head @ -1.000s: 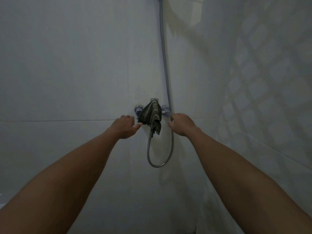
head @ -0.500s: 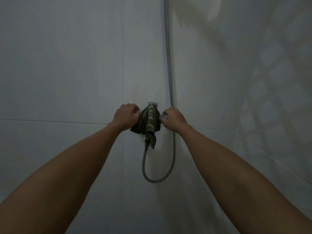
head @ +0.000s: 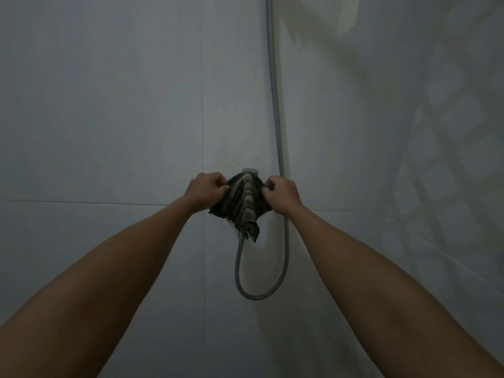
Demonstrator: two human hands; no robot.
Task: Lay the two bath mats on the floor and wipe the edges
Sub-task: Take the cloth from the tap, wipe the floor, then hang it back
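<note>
A dark striped cloth [head: 241, 205] hangs over the shower tap [head: 249, 170] on the white tiled wall. My left hand [head: 206, 190] pinches the cloth's left edge and my right hand [head: 281, 193] pinches its right edge, spreading it between them. The cloth's lower tip dangles below my hands. Most of the tap is hidden behind the cloth. No bath mat is in view.
A grey shower hose [head: 275, 132] runs down the wall right of the tap and loops below it [head: 253, 294]. White tiled walls meet in a corner on the right [head: 395, 214]. The floor is out of view.
Both hands moved in from the tap's knobs onto the cloth and took hold of its edges, then pulled it wider apart.
</note>
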